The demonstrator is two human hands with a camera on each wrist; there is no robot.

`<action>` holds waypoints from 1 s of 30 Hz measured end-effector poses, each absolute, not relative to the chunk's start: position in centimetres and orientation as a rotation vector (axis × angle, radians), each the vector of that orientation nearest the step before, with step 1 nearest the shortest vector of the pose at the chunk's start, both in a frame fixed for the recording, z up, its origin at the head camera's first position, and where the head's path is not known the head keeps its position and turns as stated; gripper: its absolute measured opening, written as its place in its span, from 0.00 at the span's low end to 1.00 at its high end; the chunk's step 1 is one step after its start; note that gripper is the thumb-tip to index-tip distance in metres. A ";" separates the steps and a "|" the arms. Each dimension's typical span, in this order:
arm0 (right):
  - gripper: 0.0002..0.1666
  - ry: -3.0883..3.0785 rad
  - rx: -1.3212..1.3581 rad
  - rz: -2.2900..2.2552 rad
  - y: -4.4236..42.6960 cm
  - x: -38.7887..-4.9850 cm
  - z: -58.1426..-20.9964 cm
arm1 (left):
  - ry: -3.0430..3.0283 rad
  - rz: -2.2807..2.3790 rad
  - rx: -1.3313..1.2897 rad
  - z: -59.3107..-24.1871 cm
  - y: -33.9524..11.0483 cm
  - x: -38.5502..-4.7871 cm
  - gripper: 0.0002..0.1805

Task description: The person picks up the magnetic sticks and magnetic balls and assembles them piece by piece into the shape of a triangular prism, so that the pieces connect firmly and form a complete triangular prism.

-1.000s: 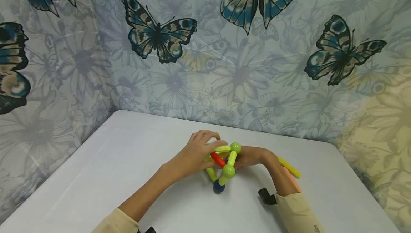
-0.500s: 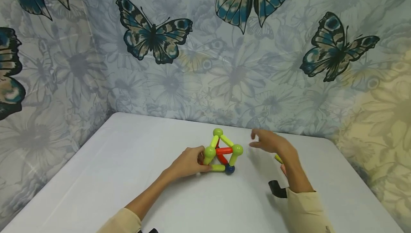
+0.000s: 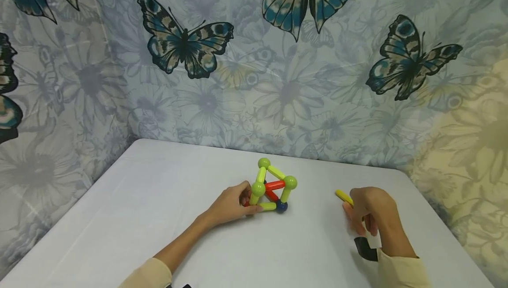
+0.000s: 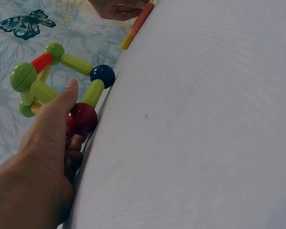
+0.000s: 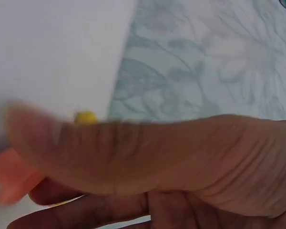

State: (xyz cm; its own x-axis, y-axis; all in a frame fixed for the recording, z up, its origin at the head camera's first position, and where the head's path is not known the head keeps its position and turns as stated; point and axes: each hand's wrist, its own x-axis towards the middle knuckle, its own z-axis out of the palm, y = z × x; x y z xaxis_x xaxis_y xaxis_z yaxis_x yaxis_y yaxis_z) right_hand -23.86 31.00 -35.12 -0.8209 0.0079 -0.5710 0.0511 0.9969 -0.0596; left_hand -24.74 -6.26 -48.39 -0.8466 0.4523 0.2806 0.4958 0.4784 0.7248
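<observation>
A stick-and-ball structure of lime and red rods with green and dark blue balls stands on the white table. Its lower left corner is gripped by my left hand; the left wrist view shows the thumb along a lime rod, beside a red ball. Over at the right, my right hand has its thumb and fingers around an orange rod, which they appear to pinch; the fingers partly hide it. A yellow rod lies against the orange one, partly covered by the hand.
The white table reaches back to a wall hung with butterfly-patterned cloth. A black wrist camera mount sticks out beside my right wrist.
My right hand has left the structure and moved right and nearer to the loose rods. The structure has been turned and set down; my left hand has shifted to its lower left corner.
</observation>
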 end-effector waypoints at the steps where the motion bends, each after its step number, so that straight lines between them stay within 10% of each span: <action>1: 0.23 2.530 0.039 -0.093 30.7 -23.8 -35.5 | -2.653 -1.323 -0.860 -48.3 -6.3 -24.7 0.21; 16: 0.01 2.370 -0.874 -0.560 19.8 -21.6 -34.9 | -2.639 -1.259 -0.921 -48.5 -6.3 -24.9 0.17; 30: 0.17 3.208 -1.215 0.144 16.1 -20.0 -39.8 | -2.606 -1.289 -0.962 -48.7 -6.3 -24.7 0.13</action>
State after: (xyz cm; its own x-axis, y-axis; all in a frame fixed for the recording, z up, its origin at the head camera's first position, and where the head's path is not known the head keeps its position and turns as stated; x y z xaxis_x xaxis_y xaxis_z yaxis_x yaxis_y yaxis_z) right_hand -20.02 16.08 -39.80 -0.7126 -0.6595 0.2394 -0.6354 0.7513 0.1786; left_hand -24.72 -6.27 -48.74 -0.7999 0.5001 0.3318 0.5672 0.4493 0.6903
